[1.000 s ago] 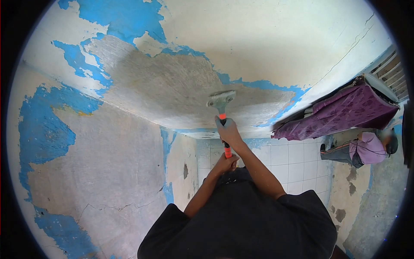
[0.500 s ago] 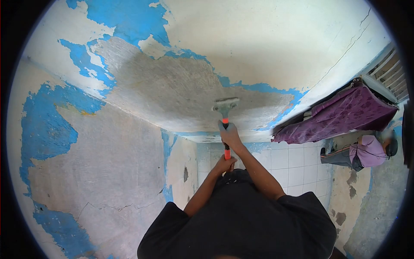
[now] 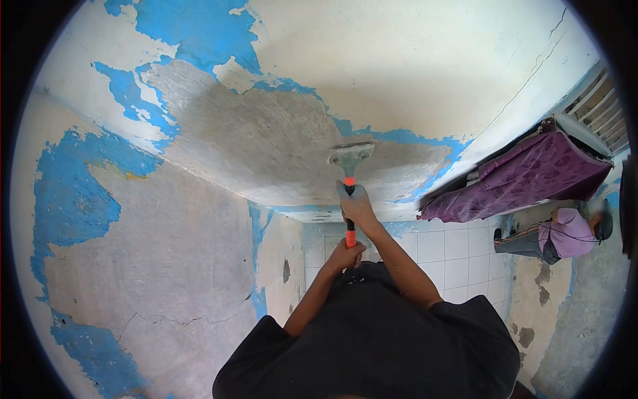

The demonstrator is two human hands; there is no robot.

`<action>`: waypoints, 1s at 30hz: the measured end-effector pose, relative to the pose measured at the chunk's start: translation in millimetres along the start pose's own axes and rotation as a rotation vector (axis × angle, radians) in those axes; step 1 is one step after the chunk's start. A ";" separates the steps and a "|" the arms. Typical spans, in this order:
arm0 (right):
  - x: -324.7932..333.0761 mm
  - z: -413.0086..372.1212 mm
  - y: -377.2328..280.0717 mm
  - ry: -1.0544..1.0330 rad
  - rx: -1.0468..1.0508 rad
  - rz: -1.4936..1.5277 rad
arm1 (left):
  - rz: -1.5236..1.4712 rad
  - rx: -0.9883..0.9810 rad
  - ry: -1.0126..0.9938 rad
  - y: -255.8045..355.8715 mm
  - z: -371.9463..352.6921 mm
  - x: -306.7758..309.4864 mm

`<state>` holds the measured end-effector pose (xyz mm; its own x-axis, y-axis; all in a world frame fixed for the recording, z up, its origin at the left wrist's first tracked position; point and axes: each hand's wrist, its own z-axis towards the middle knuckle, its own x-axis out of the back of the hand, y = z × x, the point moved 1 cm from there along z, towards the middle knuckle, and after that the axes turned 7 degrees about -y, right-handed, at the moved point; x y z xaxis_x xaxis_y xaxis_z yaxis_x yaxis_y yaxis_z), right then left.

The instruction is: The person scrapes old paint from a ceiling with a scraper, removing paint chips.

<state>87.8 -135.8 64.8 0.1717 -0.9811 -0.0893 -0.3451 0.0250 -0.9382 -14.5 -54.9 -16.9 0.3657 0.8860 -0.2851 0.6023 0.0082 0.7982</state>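
Both my hands are wrapped around a long-handled scraper (image 3: 351, 157) with a black and orange grip. Its wide blade lies at the wall, over a grey stripped patch (image 3: 266, 126) edged with blue paint. My right hand (image 3: 357, 207) is closed on the upper part of the handle, just under the orange collar. Lower down, close to my body, my left hand (image 3: 345, 255) grips the handle's end below the orange band. The blade's edge is below the line where blue paint (image 3: 385, 132) meets the cream paint (image 3: 399, 66).
On the left, another wall (image 3: 166, 246) shows bare grey plaster, blue patches and a crack. A purple cloth (image 3: 525, 176) covers something along the wall at right, below a slatted window (image 3: 601, 110). A person (image 3: 565, 233) stands on the right. White tiles (image 3: 438, 256) cover the floor.
The scraper's blade has shifted slightly up the wall and tilted a little. My right hand has barely moved, and my left hand stays on the handle's end.
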 end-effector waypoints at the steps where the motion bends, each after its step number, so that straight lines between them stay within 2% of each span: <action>1: -1.2 -0.6 -7.3 0.000 0.009 0.020 | 0.027 -0.018 0.009 6.4 -2.5 -0.5; 6: 2.5 -13.2 -70.3 -0.008 0.096 0.085 | 0.111 -0.122 0.045 48.1 -11.4 -4.1; 8: 2.5 -9.8 -60.1 0.000 0.084 0.060 | 0.107 -0.168 0.053 46.5 -6.1 -1.9; 12: -1.9 6.2 6.6 0.081 0.041 -0.051 | -0.026 -0.047 -0.042 -6.6 6.8 4.6; 14: -2.0 11.4 18.3 0.065 0.046 -0.028 | -0.079 0.022 -0.070 -18.3 6.6 11.4; 19: -6.1 -8.4 -62.2 0.026 0.111 0.059 | 0.092 -0.086 0.025 49.0 -9.5 9.9; 22: -7.1 -5.1 -60.8 0.008 0.131 0.096 | 0.104 -0.113 0.030 47.0 -4.5 16.7; 26: -12.7 11.3 14.8 0.045 0.042 0.077 | 0.024 -0.022 -0.012 -26.1 5.1 32.1; 29: -18.0 13.4 19.1 0.020 0.009 0.081 | 0.056 -0.010 0.010 -12.9 -4.0 30.1; 30: -19.2 9.9 1.2 0.000 0.026 0.088 | 0.081 -0.015 0.029 -0.3 -10.6 25.9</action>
<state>93.2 -115.1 62.0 0.1415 -0.9750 -0.1715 -0.3350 0.1158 -0.9351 -12.7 -27.0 -18.9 0.3923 0.8970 -0.2039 0.5609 -0.0576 0.8259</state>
